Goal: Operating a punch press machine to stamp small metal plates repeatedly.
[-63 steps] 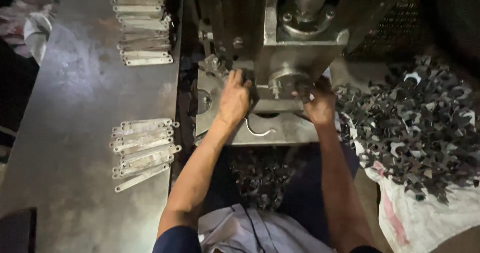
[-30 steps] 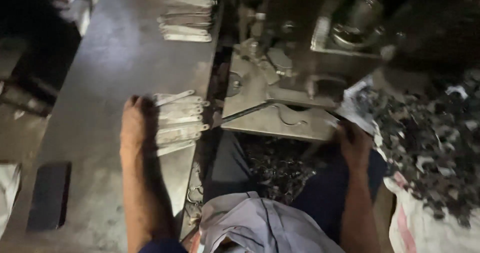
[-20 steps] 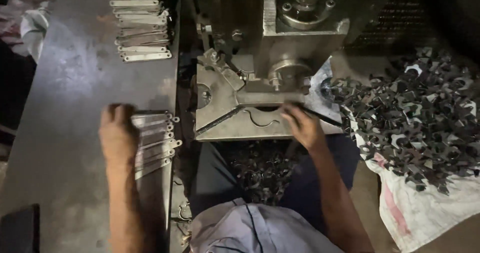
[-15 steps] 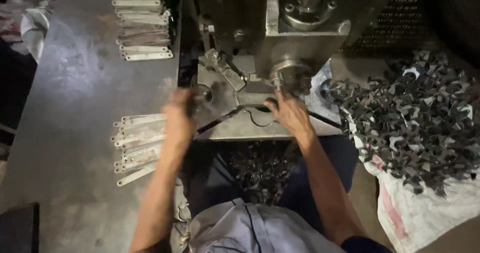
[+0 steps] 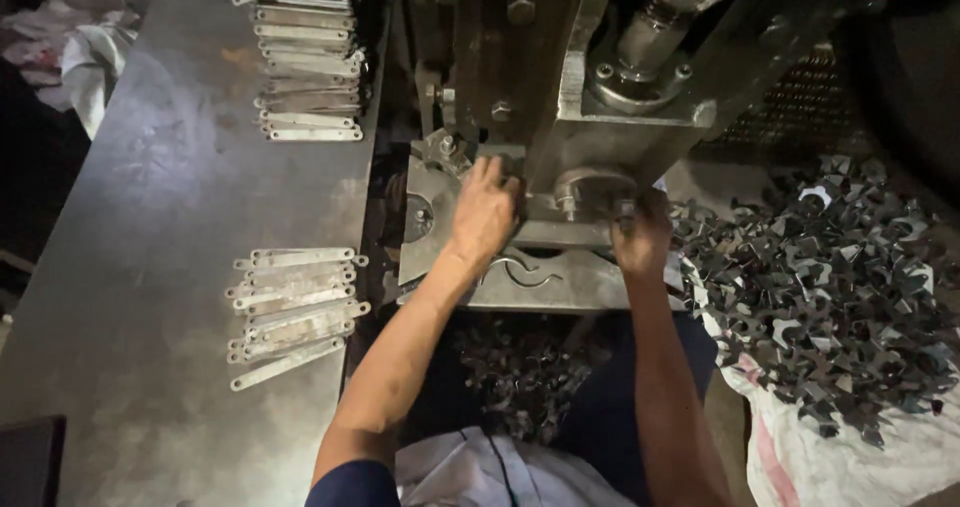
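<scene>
Both my hands are up at the die of a grey metal press (image 5: pixel 600 87). My left hand (image 5: pixel 485 212) rests at the die's left side with its fingers curled, apparently closed on a flat metal strip that the hand mostly hides. On the right side, under the round ram, my right hand (image 5: pixel 640 235) has its fingertips tucked out of sight. Below the hands lies the press bed plate (image 5: pixel 560 285) with curved slots. A stack of flat metal strips (image 5: pixel 295 302) lies on the steel table (image 5: pixel 150 217) to my left.
A second stack of strips (image 5: pixel 305 67) lies at the table's far end. Dark punched scrap pieces (image 5: pixel 840 277) are heaped on a white sack (image 5: pixel 850 457) at the right. More scrap (image 5: pixel 520 367) lies below the bed. White cloth (image 5: pixel 90 47) sits far left.
My left hand went out to the near strip stack, then came back to the die. My right hand dropped to the bed's front edge and rose again to the ram.
</scene>
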